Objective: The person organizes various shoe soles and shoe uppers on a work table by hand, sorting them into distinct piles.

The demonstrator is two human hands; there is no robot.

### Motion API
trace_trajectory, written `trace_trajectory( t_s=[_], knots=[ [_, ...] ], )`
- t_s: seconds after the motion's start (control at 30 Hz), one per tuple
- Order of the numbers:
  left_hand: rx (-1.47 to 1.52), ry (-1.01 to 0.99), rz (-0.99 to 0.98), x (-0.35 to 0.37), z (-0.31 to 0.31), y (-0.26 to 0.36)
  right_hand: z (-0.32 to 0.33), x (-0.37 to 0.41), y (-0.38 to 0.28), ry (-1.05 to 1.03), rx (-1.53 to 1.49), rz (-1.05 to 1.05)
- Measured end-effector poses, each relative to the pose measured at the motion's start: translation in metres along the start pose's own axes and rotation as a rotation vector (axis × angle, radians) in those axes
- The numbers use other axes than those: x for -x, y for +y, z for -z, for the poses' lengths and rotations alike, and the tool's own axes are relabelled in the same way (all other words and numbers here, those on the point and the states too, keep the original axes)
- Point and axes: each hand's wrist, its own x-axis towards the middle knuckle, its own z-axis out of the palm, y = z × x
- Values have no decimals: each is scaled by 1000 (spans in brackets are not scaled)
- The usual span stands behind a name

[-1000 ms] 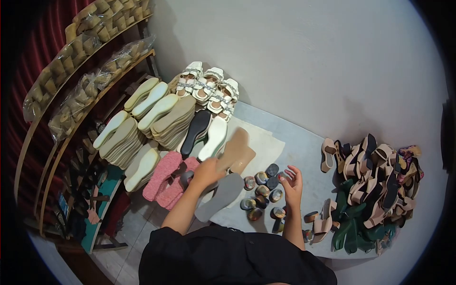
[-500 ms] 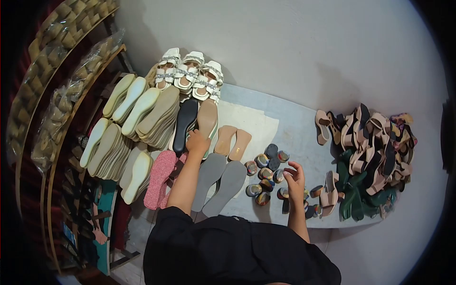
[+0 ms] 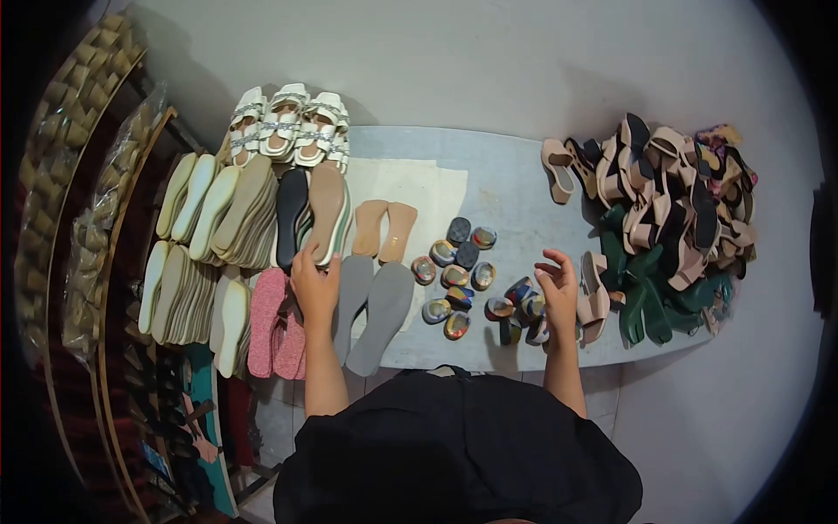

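Observation:
My left hand [image 3: 314,278] rests at the near end of the stacked tan insoles [image 3: 328,201], its fingers apart. Black insoles [image 3: 292,205] lie just left of that stack. Pink glittery insoles [image 3: 267,323] sit beside my left wrist, and a pair of large grey soles [image 3: 384,314] lies to its right. My right hand [image 3: 560,284] is raised over the table with thumb and fingers spread, nothing between them. Close to it are several multicoloured heel pieces [image 3: 456,275] and a beige heeled sandal [image 3: 594,301]. The heel pieces nearest the right hand are partly hidden by it.
White sandals [image 3: 314,131] stand at the back left, before stacks of cream insoles [image 3: 249,205]. Two small tan insoles [image 3: 397,231] lie on a pale sheet [image 3: 449,188]. Beige and green sandals [image 3: 646,297] are heaped at the right. Shelves [image 3: 100,262] line the left side.
The view has shifted, so the table appears farther left and higher. My left hand has drawn back toward the insoles' near end. My right hand is closer to the beige sandal.

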Motion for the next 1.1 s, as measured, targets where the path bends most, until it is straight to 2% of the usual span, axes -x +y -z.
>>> trace_trajectory(
  t_s=[0.03, 0.13, 0.17, 0.27, 0.37, 0.4, 0.47, 0.53, 0.7, 0.8, 0.93, 1.0, 1.07, 1.1],
  knots=[
    [37, -24, 49, 7, 5, 13, 12, 1, -2, 31, 3, -15],
    [-13, 14, -96, 22, 5, 27, 49, 2, -8, 111, -17, -78],
    [33, -8, -76, 29, 4, 37, 64, 1, -4, 117, 26, -4],
    [43, -128, -22, 43, -9, 54, 101, 0, -5, 216, -15, 37],
    [166, -4, -112, 63, -27, 89, 144, 1, -7, 252, -60, -78],
    [205, 37, -141, 70, -32, 101, 160, 2, -7, 226, -7, -37],
    [227, -15, -139, 84, -41, 121, 191, 4, 6, 256, 25, -32],
    [243, -56, -134, 96, -50, 139, 199, 7, 0, 306, 7, 111],
    [231, -182, -234, 113, -71, 173, 243, 9, 10, 377, 56, 84],
    [310, -258, -208, 122, -86, 197, 258, 9, 12, 374, 86, 73],
    [247, -406, -354, 133, -113, 219, 269, 5, 15, 340, 150, 12],
    [258, -464, -404, 137, -128, 225, 264, 0, 16, 245, 305, 6],
    [231, -514, -449, 140, -135, 236, 251, -2, 10, 125, 455, -236],
    [244, -534, -433, 141, -139, 239, 256, -2, 31, 62, 656, -166]
  ],
)
